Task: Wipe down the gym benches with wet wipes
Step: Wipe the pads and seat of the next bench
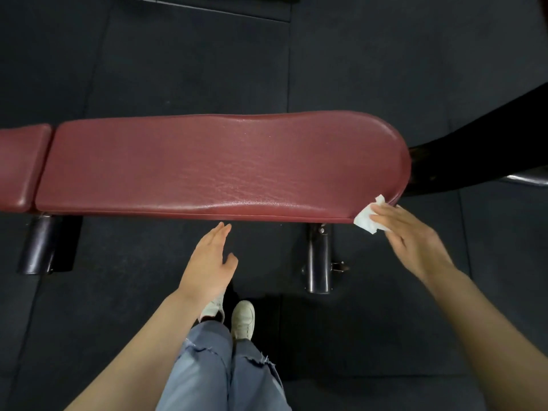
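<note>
**Head view: wiping the rounded end of the bench pad**

Head camera looks down on a dark red bench pad over black rubber flooring. The right hand, fingers straight, presses a white wet wipe against the pad's near edge, right where the straight side curves into the rounded right end. The left hand hangs relaxed and holds nothing, just short of the near edge, near its middle, apparently not touching it.

To do this step well, I would keep the flat fingers spread over the wipe so it does not bunch, follow the piping seam around the rounded end, then sweep the top in overlapping passes toward the gap beside the smaller seat pad at the left.

No brand, label or writing can be read; a small fitting on the black support leg is too blurred to tell.
</note>
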A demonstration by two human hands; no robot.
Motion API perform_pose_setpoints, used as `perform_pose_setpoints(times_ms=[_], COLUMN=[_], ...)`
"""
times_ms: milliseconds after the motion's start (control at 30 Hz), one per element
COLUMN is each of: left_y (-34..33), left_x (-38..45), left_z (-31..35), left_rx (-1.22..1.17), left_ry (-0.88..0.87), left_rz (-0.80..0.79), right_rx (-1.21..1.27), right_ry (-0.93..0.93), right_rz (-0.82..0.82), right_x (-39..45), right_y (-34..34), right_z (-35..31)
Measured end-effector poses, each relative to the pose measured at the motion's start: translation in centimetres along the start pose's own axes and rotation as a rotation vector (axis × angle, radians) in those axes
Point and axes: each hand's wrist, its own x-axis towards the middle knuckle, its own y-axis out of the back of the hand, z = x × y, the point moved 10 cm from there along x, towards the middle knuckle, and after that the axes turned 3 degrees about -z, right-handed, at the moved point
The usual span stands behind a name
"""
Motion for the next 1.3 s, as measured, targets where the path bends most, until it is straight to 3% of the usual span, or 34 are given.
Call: perform_pose_setpoints(times_ms=[100,167,267,467,600,700,800,900,1033,1100,1167,1300], left_y=[0.0,0.3,2.1,7.0,9.5,10.8,11.7,12.1,12.4,12.8,13.2,13.4], left_x=[0.1,0.2,0.6,2.3,4.2,5.9,7.5,8.8,10.7,11.3,11.6,12.3], left_z=[0.1,-0.1,-1.0,-3.7,-5.9,-6.7,-7.0,-7.5,-8.0,-8.2,-8.2,-7.8], left_rx=[-0.034,-0.048,-0.071,-0.101,-0.114,-0.112,-0.086,-0.029,0.015,0.027,0.026,0.044], left_ry=[-0.008,-0.012,-0.005,0.025,0.075,0.079,0.047,0.013,-0.03,-0.03,-0.028,-0.05], left_rz=[0.01,0.019,0.043,0.096,0.111,0.102,0.069,0.017,-0.025,-0.036,-0.039,-0.043], right_rx=[0.058,0.16,0.258,0.234,0.134,0.009,-0.092,-0.278,-0.346,-0.325,-0.286,-0.105], right_ry=[-0.172,-0.243,-0.199,0.069,0.325,0.516,0.587,0.471,-0.13,-0.206,-0.019,0.519], right_rz=[0.212,0.237,0.212,-0.17,-0.549,-0.636,-0.653,-0.522,-0.245,-0.21,-0.26,-0.651], right_x=[1.2,3.7,8.7,16.1,16.9,18.2,22.4,30.3,38.5,38.4,36.1,23.2], right_y=[-0.3,-1.8,-4.7,-13.9,-20.9,-23.2,-24.0,-24.0,-22.1,-22.0,-23.2,-24.7], right_z=[-1.8,-4.1,-9.5,-21.1,-24.0,-24.4,-23.8,-22.1,-15.9,-15.9,-18.5,-24.4])
